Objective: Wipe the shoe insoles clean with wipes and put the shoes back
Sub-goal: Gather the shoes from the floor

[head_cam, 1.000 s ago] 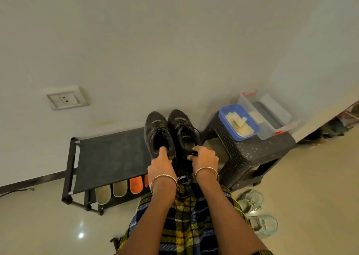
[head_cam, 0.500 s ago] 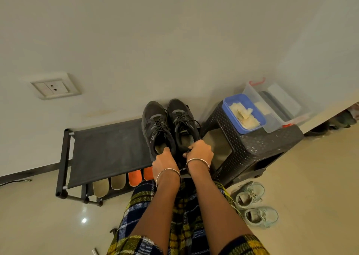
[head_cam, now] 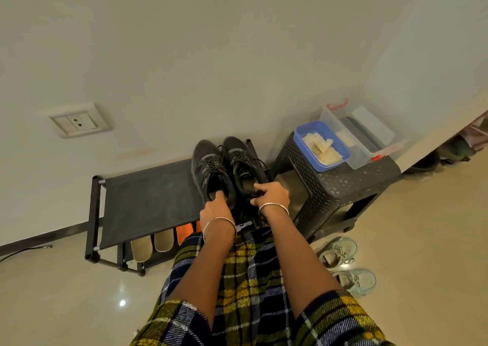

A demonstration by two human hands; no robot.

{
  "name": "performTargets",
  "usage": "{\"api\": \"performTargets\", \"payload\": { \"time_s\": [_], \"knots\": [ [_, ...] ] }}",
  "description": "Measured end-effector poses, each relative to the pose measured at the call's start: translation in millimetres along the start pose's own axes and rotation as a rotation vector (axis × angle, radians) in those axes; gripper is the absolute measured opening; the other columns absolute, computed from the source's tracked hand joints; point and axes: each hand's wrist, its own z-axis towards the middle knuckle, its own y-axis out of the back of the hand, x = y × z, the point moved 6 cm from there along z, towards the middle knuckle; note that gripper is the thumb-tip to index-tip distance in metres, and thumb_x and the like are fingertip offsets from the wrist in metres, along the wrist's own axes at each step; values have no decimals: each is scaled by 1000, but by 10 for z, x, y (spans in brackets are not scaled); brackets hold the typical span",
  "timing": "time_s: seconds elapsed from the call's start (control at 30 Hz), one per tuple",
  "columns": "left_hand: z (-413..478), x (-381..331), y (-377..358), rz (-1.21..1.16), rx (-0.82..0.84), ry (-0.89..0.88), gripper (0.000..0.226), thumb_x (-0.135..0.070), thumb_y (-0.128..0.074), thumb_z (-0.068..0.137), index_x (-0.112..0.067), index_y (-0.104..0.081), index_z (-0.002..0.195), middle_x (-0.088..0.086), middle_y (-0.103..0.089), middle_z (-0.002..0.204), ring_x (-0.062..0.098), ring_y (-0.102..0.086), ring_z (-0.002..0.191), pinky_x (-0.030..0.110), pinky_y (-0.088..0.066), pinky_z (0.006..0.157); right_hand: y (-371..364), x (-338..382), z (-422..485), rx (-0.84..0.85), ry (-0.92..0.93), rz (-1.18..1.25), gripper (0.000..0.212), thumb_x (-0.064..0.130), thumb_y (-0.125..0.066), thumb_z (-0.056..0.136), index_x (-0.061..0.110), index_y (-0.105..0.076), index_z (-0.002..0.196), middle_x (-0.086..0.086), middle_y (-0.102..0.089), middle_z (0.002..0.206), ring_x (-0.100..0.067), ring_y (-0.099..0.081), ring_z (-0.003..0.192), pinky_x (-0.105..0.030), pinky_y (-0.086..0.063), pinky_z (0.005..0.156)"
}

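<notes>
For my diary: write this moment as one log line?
left hand: grips one black shoe | right hand: grips other black shoe | at shoe rack

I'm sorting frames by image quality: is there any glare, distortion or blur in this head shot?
Head view: one small glare spot on the glossy beige floor; wide-angle distortion skews the black fabric-topped shoe rack; the black lace-up sneakers look sharp, softly and evenly lit.
</notes>
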Motion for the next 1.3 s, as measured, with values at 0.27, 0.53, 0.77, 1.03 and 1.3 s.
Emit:
{"api": "performTargets", "payload": {
  "time_s": [0.27,0.53,0.77,1.03,1.3],
  "knots": [
    [-474,-376,64,-14,-189,-235,26,-15,-50,97,-17,-47,123,10,-66,102,31,-63,94,36,-42,68,716,-553,-128,-311,-43,355,23,12,-79,78,19,-80,100,-2,-77,90,-21,-70,95,-35,-52,98],
    [-626,-1665,-903,-75,175,-748,12,-27,-56,92,-23,-63,102,1,-71,92,24,-65,88,37,-52,78,1278,-2186,-344,-536,-404,420,16,16,-67,86,17,-80,96,-7,-77,99,-27,-68,97,-25,-48,84],
    [-570,-2285,-2247,244,617,-875,18,-32,-59,90,-24,-66,104,5,-70,105,27,-64,99,31,-49,83,1173,-3393,-364,-598,-691,388,16,20,-64,88,18,-78,95,-14,-75,94,-35,-67,95,-33,-51,79],
    [-114,-2417,-3484,475,684,-902,32,-34,-60,89,-19,-59,118,11,-65,117,33,-61,106,36,-49,87,276,-4403,-167,-353,-804,201,23,27,-58,94,19,-72,109,-8,-74,102,-30,-66,102,-32,-49,79],
    [122,-2300,-4506,675,740,-1000,36,-31,-55,95,-17,-51,128,18,-62,119,37,-59,108,43,-49,88,-353,-4829,274,-284,-889,280,24,33,-55,96,23,-65,116,-8,-74,96,-30,-67,97,-32,-48,75]
  ]
}}
